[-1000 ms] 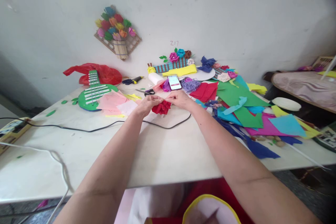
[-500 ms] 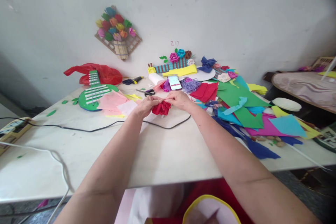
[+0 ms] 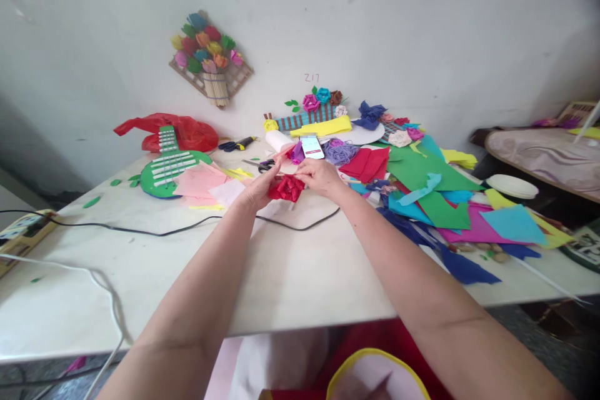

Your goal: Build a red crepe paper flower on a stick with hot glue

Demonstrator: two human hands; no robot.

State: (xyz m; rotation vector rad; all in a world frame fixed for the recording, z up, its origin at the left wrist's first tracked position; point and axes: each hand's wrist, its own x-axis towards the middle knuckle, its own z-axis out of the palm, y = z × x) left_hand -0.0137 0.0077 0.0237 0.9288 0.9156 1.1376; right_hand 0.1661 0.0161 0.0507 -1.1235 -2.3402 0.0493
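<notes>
A crumpled red paper flower (image 3: 287,188) is held between my two hands, just above the white table (image 3: 300,275). My left hand (image 3: 260,190) grips its left side, fingers pointing up and away, thumb towards the flower. On the other side my right hand (image 3: 320,177) pinches its upper right edge with closed fingertips. The exact contact of the fingers is too small to make out. Just beyond my hands lie black-handled scissors (image 3: 266,165), a phone (image 3: 312,147) with a lit screen and a bundle of purple cord (image 3: 340,153).
A green paper guitar shape (image 3: 162,169) and pink paper sheets (image 3: 201,184) lie left. Coloured paper scraps (image 3: 450,206) pile up right. A black cable (image 3: 162,234) crosses the table before me. Pliers (image 3: 237,144) lie near the wall, beside a red plastic bag (image 3: 187,131).
My left hand's fingers have lifted and straightened upward from their closer pinch. The red flower has turned, showing more of its face. My right hand has barely moved.
</notes>
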